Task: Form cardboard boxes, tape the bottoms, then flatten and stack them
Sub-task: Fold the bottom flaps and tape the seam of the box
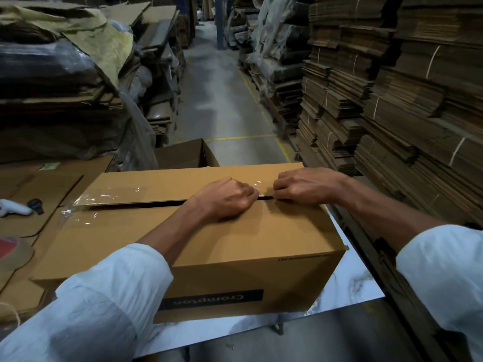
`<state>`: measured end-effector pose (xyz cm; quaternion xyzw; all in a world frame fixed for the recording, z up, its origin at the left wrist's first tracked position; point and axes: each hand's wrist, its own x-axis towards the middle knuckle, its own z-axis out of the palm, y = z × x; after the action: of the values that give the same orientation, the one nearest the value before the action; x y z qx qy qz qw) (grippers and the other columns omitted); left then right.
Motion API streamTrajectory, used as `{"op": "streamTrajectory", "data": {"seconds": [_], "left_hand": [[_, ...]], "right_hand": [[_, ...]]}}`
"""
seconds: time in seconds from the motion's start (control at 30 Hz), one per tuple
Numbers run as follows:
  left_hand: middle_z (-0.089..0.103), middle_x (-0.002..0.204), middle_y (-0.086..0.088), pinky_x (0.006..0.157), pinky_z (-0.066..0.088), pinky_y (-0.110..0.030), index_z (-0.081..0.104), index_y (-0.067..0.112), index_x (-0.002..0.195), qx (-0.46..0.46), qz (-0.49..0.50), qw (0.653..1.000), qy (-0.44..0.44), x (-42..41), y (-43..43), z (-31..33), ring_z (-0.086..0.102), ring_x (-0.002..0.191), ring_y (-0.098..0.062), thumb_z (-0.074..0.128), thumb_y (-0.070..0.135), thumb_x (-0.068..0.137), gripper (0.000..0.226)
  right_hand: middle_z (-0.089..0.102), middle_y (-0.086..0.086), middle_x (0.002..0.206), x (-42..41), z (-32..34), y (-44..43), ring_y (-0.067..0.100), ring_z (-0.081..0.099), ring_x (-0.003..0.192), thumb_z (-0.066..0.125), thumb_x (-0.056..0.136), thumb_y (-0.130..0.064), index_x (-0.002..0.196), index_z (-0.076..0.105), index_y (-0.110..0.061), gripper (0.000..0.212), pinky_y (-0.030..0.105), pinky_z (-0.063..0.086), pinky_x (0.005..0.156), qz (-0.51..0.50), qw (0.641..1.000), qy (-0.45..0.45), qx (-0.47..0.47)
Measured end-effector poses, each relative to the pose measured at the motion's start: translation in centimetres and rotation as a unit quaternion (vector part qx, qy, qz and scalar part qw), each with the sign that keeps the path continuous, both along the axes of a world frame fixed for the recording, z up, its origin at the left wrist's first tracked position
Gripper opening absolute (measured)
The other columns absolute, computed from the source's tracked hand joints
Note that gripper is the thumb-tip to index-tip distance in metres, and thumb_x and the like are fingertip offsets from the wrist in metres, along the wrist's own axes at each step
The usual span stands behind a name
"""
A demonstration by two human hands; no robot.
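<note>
Cardboard box (pixel 235 244), left hand (pixel 227 197) and right hand (pixel 305 186) tight on clear tape (pixel 258 184) (tape roll (pixel 13 253) leftward)

left hand (pixel 226 199), right hand (pixel 304 186), side by side, fingers (pixel 247 192) curled

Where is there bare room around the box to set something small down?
Free: the white table strip right of the box, and the strip in front of it. The box's near flap, below the left hand and right hand, is bare too. Crowded: the flat cardboard on the left carries a white tool and a tape roll.
</note>
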<state>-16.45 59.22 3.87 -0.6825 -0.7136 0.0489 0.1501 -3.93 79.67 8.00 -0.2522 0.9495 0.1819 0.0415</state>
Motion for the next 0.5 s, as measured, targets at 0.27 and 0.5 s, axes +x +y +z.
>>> {"op": "streamTrajectory", "data": {"seconds": [0.27,0.5], "left_hand": [[0.069,0.107,-0.008,0.072,0.051,-0.046,0.062,0.011,0.112,0.057,-0.014,0.998,-0.006,-1.3,-0.2,-1.8,0.063,0.086,-0.029,0.015,0.038,0.103,0.055],[0.07,0.102,-0.008,0.053,0.049,-0.041,0.066,0.011,0.109,0.114,-0.009,0.993,-0.001,-0.8,-0.6,-3.0,0.065,0.079,-0.032,0.029,0.033,0.105,0.043]], "right_hand": [[0.058,0.009,0.098,-0.3,0.8,0.5,0.024,0.053,0.081,0.022,0.098,-0.016,0.103,0.06,-0.006,0.04,0.038,0.052,0.069,0.122,0.991,0.03,0.045],[0.059,0.011,0.109,1.2,-0.2,2.4,0.024,0.056,0.089,0.026,0.102,-0.013,0.113,0.058,-0.006,0.034,0.037,0.055,0.076,0.109,0.993,0.039,0.02]]}}
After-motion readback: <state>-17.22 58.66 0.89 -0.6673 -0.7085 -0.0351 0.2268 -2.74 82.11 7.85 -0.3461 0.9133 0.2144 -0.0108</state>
